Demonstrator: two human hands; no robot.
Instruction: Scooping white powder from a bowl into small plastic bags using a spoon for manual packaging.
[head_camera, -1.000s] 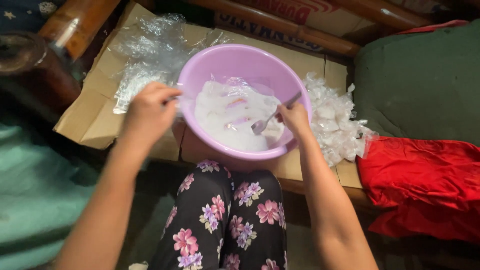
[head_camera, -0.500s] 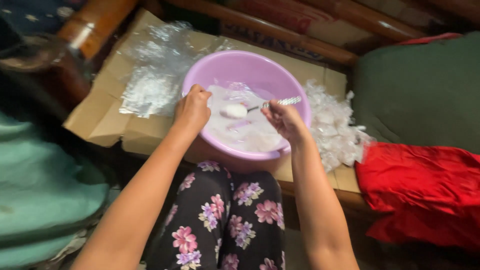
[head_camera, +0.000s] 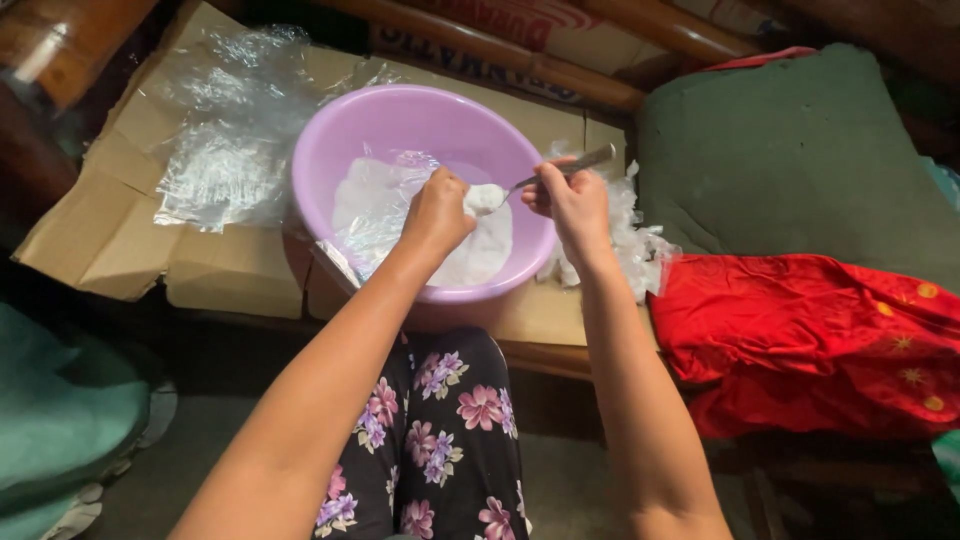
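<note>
A lilac plastic basin (head_camera: 352, 125) sits on flattened cardboard (head_camera: 110, 220) and holds white paste (head_camera: 475, 255) and a clear plastic sheet (head_camera: 375, 205). My right hand (head_camera: 572, 205) grips a metal spoon (head_camera: 560, 170) by its handle, level over the basin's right rim, with a white lump on its bowl. My left hand (head_camera: 438, 213) is closed over the basin's middle, its fingertips pinching at the lump on the spoon.
Crumpled clear plastic (head_camera: 230, 130) lies left of the basin, and a heap of small white wrapped pieces (head_camera: 630, 235) lies to its right. A green cushion (head_camera: 800, 160) and red cloth (head_camera: 800, 340) are at right. My floral-trousered leg (head_camera: 440, 440) is below.
The spoon has lifted out of the paste with a white lump. My left hand moved from the basin's left rim to the spoon's bowl.
</note>
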